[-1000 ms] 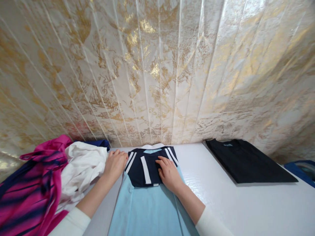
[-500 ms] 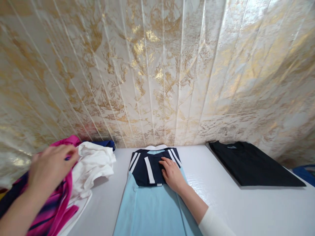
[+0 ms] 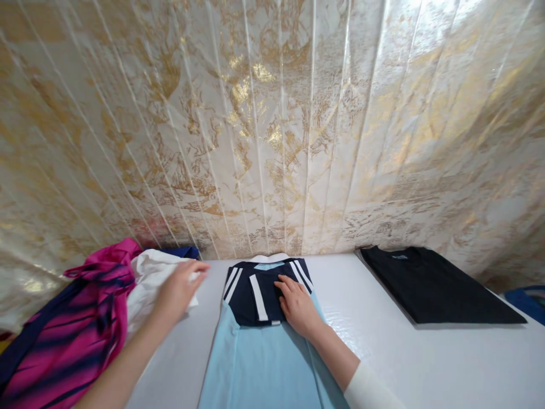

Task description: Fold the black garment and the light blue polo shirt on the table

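Observation:
A light blue shirt (image 3: 272, 363) with navy shoulders and white stripes lies face down or folded in the middle, its collar towards the wall. A navy sleeve (image 3: 268, 295) with a white band is folded across its top. My right hand (image 3: 298, 307) rests on that navy part, fingers spread and lying on the cloth. My left hand (image 3: 181, 289) hovers in front of a crumpled white garment (image 3: 147, 272), to the left of the shirt. Its fingers stretch to the right, slightly apart from the thumb, and nothing shows between them.
A pink and navy patterned garment (image 3: 80, 335) lies heaped at the left, with a dark blue cloth (image 3: 183, 251) behind the white one. At the right are black folded shirts (image 3: 438, 289). The white table (image 3: 361, 352) meets a gold-patterned covering (image 3: 272, 142) at the back.
My left hand has moved right, from over the pink garment to in front of the white one. My right hand has stayed on the shirt.

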{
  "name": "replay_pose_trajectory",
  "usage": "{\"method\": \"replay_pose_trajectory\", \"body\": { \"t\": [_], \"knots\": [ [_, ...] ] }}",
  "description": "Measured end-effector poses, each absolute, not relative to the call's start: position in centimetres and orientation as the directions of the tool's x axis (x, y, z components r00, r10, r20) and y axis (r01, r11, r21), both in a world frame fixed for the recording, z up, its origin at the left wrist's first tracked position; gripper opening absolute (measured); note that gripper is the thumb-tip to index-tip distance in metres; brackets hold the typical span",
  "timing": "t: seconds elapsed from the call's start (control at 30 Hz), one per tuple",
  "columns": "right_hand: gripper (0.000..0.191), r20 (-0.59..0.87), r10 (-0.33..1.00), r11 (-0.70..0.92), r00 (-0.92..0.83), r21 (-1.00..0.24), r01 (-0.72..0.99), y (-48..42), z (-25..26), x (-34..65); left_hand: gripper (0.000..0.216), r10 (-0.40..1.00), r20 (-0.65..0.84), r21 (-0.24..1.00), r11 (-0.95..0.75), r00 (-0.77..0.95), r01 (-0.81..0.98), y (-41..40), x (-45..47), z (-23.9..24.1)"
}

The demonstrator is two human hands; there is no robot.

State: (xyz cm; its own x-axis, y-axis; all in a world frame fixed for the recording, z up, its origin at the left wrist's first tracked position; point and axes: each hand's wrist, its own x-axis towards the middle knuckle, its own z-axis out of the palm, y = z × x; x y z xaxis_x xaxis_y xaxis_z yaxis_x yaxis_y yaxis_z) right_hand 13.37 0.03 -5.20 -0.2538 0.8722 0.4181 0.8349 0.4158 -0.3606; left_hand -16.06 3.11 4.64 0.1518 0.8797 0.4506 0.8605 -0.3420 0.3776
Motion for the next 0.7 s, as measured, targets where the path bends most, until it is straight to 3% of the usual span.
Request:
{"method": "replay_pose_trajectory", "body": {
  "t": [0.07,0.33,0.53,0.7],
  "knots": [
    [0.042,0.415,0.873,0.422,-0.257,-0.378,0.824,0.1,-5.2,13.5,0.016,0.892,0.368,0.352,-0.396,0.264,0.848,4.6,-12.0,2.2],
    [0.042,0.393,0.886,0.407,-0.244,-0.41,0.817,0.1,-4.9,13.5,0.013,0.914,0.306,0.262,-0.348,0.265,0.9,7.5,-7.0,-1.9],
    [0.041,0.389,0.888,0.404,-0.245,-0.409,0.818,0.0,-4.7,13.5,0.015,0.921,0.331,0.221,-0.289,0.208,0.931,7.0,-6.3,-1.0],
    [0.042,0.38,0.89,0.404,-0.25,-0.407,0.82,0.1,-4.8,13.7,0.021,0.904,0.417,0.233,-0.202,0.09,0.951,4.7,-10.3,4.2]
  ]
}}
